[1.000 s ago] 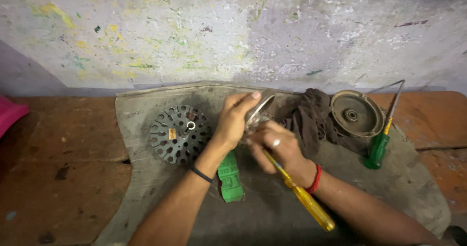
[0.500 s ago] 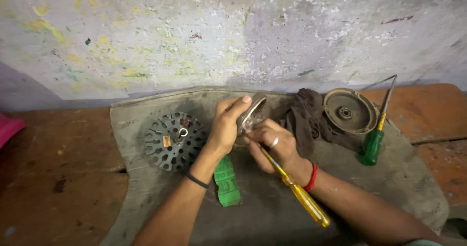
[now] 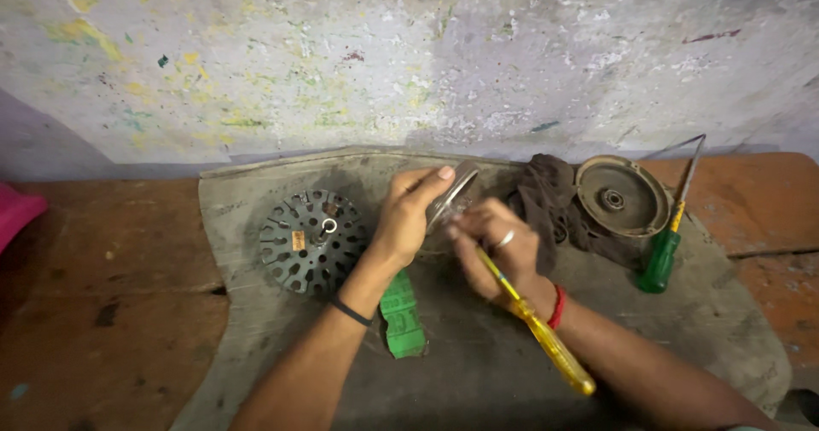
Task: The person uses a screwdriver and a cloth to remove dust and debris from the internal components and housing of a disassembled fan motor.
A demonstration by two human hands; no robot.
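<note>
Head view: left hand [image 3: 408,218] grasps a metal disc [image 3: 452,196]; right hand [image 3: 495,248] clenches a yellow screwdriver [image 3: 537,333].

Yellow-handled screwdriver [image 3: 546,341] gripped; green-handled screwdriver [image 3: 661,259] at 3 o'clock. Black slotted disc [image 3: 311,242] at 9 o'clock, green card [image 3: 402,316] at 6. Bench [image 3: 102,312] reddish-brown, mat [image 3: 478,371] grey, wall [image 3: 409,56] paint-speckled.

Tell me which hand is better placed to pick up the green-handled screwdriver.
Probably the right hand. The green-handled screwdriver lies on its side of the mat, but it grips a yellow-handled screwdriver; the left hand holds the round metal part.
</note>
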